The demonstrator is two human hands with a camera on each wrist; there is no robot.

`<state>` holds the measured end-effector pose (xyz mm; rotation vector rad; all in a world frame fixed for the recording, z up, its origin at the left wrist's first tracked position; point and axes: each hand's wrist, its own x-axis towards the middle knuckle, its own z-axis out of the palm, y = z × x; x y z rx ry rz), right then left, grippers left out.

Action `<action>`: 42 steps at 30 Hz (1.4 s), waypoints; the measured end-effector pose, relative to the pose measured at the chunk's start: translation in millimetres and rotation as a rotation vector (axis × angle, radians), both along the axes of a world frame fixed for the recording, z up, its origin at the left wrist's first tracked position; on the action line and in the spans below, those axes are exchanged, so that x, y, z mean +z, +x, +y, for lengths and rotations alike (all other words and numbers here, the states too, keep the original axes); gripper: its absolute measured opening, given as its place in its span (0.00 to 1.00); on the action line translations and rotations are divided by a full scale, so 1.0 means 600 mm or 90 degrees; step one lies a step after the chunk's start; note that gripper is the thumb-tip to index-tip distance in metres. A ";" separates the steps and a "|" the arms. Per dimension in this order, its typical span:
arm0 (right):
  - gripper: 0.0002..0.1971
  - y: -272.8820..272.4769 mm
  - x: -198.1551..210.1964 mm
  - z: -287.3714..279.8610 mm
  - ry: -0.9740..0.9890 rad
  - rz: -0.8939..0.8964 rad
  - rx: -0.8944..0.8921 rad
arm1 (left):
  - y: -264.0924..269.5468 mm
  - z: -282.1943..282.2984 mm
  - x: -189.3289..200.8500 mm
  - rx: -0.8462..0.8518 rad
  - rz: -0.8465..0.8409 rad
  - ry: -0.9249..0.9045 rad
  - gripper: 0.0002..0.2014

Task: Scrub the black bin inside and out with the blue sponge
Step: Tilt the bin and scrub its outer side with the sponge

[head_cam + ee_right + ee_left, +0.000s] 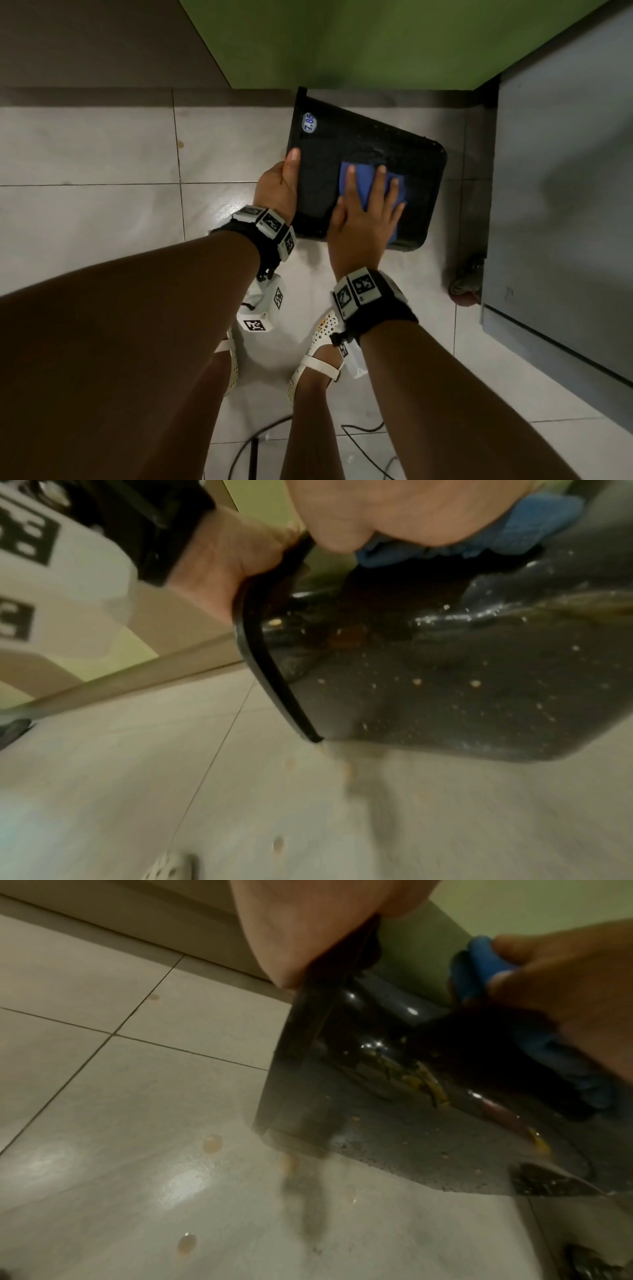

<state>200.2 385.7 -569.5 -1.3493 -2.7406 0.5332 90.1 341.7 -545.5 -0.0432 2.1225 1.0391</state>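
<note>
The black bin [342,144] is held tilted above the tiled floor, one broad wet outer face turned up toward me. A white price sticker [309,122] sits near its far left corner. My left hand [277,186] grips the bin's left rim, thumb lying on the outer face, the other fingers hidden behind the rim. My right hand [363,222] presses the blue sponge [363,176] flat against that face with spread, straight fingers. The left wrist view shows the bin [377,1096] speckled with crumbs and the sponge [483,961] under the right hand's fingers [565,974].
Murky water runs from the bin's lowest corner [301,1191] onto the white tiles, which carry a few brown drops [212,1144]. A green panel [342,41] stands behind, a grey cabinet [565,205] with a caster [466,281] at right. My sandalled feet [318,363] and cables [359,435] are below.
</note>
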 end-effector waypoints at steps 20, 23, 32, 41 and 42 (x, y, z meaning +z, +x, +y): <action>0.23 -0.095 -0.007 0.046 -0.052 0.000 0.150 | -0.003 -0.005 -0.009 -0.038 0.050 0.006 0.24; 0.23 -0.125 -0.008 0.078 -0.038 -0.018 0.104 | -0.004 -0.006 -0.015 -0.052 0.056 -0.006 0.25; 0.26 -0.140 0.003 0.066 -0.054 0.040 0.105 | -0.005 0.001 -0.014 -0.056 0.056 -0.014 0.26; 0.22 -0.053 -0.022 0.096 -0.040 0.051 0.187 | 0.001 -0.008 -0.016 -0.051 0.082 -0.041 0.26; 0.22 -0.040 -0.022 0.114 -0.036 0.047 0.141 | 0.001 -0.006 -0.014 -0.049 0.073 -0.040 0.26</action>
